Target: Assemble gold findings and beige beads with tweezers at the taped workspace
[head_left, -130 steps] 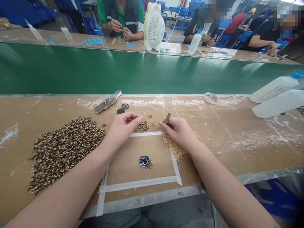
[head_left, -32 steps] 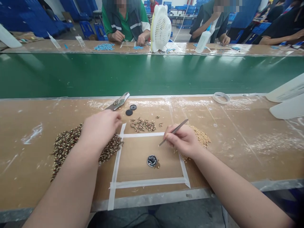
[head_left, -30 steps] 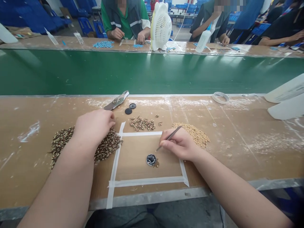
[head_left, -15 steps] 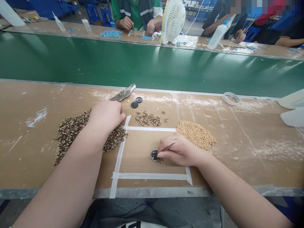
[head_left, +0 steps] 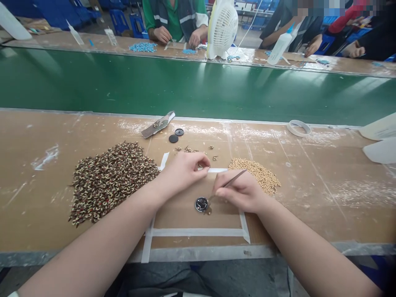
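My right hand grips a pair of thin metal tweezers, their tips pointing down beside a small round black cap on the table. Something shiny shows inside the cap's rim; its details are too small to make out. Above the cap, my left hand is closed in a pinch, and whatever its fingertips hold is too tiny to name. Behind that hand lie a few small brown-and-gold pieces, partly covered by it. A tiny brown bit lies right of the cap.
A big heap of brown-and-cream pieces lies left, a heap of tan beads right. Two black discs, a folded strip and a tape roll lie farther back. Beyond the green belt, co-workers sit near a fan.
My left hand has moved right, from the brown heap to above the cap. My right hand has drawn slightly back from the cap with the tweezers, uncovering it.
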### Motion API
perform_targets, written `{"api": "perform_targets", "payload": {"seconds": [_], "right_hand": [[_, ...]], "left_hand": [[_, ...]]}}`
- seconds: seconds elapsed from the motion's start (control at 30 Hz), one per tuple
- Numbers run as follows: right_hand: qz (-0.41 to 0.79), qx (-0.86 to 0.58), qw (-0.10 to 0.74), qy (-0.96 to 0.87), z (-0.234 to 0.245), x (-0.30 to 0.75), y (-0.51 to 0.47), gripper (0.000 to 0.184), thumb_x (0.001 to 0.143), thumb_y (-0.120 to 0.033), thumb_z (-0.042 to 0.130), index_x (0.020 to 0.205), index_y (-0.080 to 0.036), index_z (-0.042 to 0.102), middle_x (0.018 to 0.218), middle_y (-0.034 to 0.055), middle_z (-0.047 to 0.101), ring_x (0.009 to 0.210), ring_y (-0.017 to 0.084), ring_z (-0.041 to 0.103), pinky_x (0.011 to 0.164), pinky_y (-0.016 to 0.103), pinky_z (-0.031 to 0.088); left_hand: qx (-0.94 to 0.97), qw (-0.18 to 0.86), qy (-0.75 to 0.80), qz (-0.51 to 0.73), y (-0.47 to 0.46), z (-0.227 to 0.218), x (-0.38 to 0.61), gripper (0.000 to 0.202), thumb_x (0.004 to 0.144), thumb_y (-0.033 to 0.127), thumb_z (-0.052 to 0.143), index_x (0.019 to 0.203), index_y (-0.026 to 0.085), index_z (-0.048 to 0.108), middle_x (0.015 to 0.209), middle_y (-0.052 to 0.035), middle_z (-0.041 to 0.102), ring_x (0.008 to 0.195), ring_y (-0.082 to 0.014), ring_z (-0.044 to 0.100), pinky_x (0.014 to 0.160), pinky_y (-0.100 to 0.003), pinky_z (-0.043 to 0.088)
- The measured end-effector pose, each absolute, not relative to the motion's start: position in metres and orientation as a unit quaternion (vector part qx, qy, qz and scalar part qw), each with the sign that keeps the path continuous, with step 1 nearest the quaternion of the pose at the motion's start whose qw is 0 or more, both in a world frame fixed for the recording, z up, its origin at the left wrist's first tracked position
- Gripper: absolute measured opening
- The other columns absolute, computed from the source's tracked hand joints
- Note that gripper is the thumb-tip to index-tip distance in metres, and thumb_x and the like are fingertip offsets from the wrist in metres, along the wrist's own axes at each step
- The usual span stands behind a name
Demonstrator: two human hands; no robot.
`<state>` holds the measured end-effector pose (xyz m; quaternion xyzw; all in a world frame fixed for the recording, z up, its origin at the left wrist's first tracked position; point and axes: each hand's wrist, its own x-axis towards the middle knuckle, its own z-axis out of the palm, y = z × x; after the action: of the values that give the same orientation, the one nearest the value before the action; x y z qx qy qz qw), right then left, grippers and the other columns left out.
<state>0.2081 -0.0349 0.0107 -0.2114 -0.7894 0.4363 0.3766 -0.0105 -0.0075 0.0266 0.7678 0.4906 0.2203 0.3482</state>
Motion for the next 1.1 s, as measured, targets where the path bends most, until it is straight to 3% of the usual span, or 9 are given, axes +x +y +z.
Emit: {"api": "perform_targets", "payload": {"seconds": [0.13, 0.23, 0.33, 0.47, 0.63, 0.8, 1.1], "right_hand": [[0.428, -0.293, 0.489, -0.702, 0.012, 0.217, -0.028, 0.026, 0.103, -0.028, 0.062, 0.080, -0.020, 0.070, 0.061, -0.0022, 0.060, 0.053, 0.011, 0.054, 0.053, 0.027, 0.043], [0.411, -0.368, 0.516, -0.655, 0.010, 0.218, -0.024, 0.029, 0.104, -0.034, 0.062, 0.078, -0.020, 0.069, 0.057, -0.0036, 0.056, 0.047, 0.010, 0.050, 0.049, 0.027, 0.039], [0.389, -0.418, 0.501, -0.650, 0.007, 0.216, -0.022, 0.032, 0.102, -0.038, 0.064, 0.076, -0.020, 0.069, 0.056, -0.0034, 0.056, 0.048, 0.010, 0.049, 0.049, 0.027, 0.038], [0.389, -0.454, 0.482, -0.641, 0.000, 0.212, -0.020, 0.033, 0.100, -0.045, 0.066, 0.078, -0.020, 0.070, 0.056, -0.0035, 0.056, 0.049, 0.011, 0.049, 0.049, 0.027, 0.037], [0.403, -0.478, 0.467, -0.626, -0.006, 0.209, -0.017, 0.034, 0.097, -0.050, 0.068, 0.082, -0.019, 0.073, 0.057, -0.0029, 0.057, 0.050, 0.012, 0.048, 0.048, 0.026, 0.036], [0.394, -0.484, 0.456, -0.635, -0.005, 0.207, -0.015, 0.038, 0.097, -0.050, 0.068, 0.076, -0.019, 0.072, 0.058, -0.0017, 0.057, 0.053, 0.012, 0.050, 0.051, 0.026, 0.037], [0.382, -0.482, 0.456, -0.643, -0.005, 0.206, -0.014, 0.035, 0.098, -0.049, 0.067, 0.082, -0.019, 0.075, 0.059, -0.0013, 0.058, 0.056, 0.013, 0.053, 0.052, 0.026, 0.038]], "left_hand": [[0.802, 0.340, 0.457, 0.181, -0.008, 0.017, -0.002, 0.016, 0.088, 0.018, 0.064, 0.096, 0.022, 0.078, 0.089, -0.0041, 0.078, 0.080, -0.0202, 0.067, 0.075, -0.032, 0.047], [0.825, 0.320, 0.432, 0.172, -0.007, 0.015, -0.001, 0.017, 0.091, 0.020, 0.063, 0.099, 0.021, 0.078, 0.097, -0.0062, 0.079, 0.087, -0.0220, 0.069, 0.080, -0.034, 0.048], [0.824, 0.331, 0.424, 0.178, -0.006, 0.012, -0.004, 0.018, 0.094, 0.023, 0.063, 0.103, 0.024, 0.078, 0.102, -0.0054, 0.079, 0.090, -0.0221, 0.069, 0.082, -0.034, 0.047], [0.786, 0.384, 0.448, 0.186, -0.006, 0.010, -0.007, 0.023, 0.095, 0.028, 0.065, 0.116, 0.028, 0.075, 0.103, -0.0033, 0.078, 0.080, -0.0196, 0.066, 0.073, -0.032, 0.045], [0.768, 0.406, 0.454, 0.198, -0.006, 0.012, -0.007, 0.026, 0.092, 0.029, 0.067, 0.119, 0.028, 0.071, 0.099, -0.0025, 0.077, 0.075, -0.0191, 0.064, 0.067, -0.030, 0.042], [0.794, 0.365, 0.454, 0.174, -0.008, 0.016, -0.002, 0.032, 0.094, 0.024, 0.064, 0.125, 0.029, 0.064, 0.099, -0.0020, 0.077, 0.084, -0.0228, 0.068, 0.072, -0.031, 0.043], [0.818, 0.327, 0.438, 0.179, -0.011, 0.012, 0.001, 0.036, 0.095, 0.020, 0.061, 0.131, 0.026, 0.057, 0.099, -0.0034, 0.075, 0.092, -0.0258, 0.070, 0.078, -0.034, 0.046]]}}
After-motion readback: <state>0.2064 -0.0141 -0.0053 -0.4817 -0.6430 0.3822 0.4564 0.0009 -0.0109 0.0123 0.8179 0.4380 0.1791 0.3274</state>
